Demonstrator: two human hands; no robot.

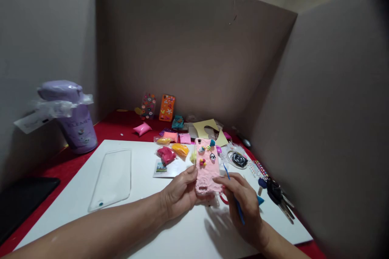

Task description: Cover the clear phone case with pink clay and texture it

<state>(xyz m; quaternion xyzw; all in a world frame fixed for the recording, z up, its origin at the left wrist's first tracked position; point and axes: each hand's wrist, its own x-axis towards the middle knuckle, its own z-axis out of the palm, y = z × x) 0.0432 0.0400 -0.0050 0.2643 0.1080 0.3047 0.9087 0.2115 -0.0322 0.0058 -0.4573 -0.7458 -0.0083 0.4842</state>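
Note:
A phone case covered in pink clay stands tilted up in my left hand, whose thumb lies on its left edge and whose fingers run behind it. Small colourful decorations sit on its upper half. My right hand is at the case's lower right, its index fingertip at the pink surface. A thin blue tool is held in that hand, its upper end sticking out above the fingers. Behind the case lie packets of red clay and orange clay.
A clear phone case lies on the white board at left. Farther left stands a purple wrapped tumbler. Keys and a gem sheet are at right. Two decorated cases lean at the back.

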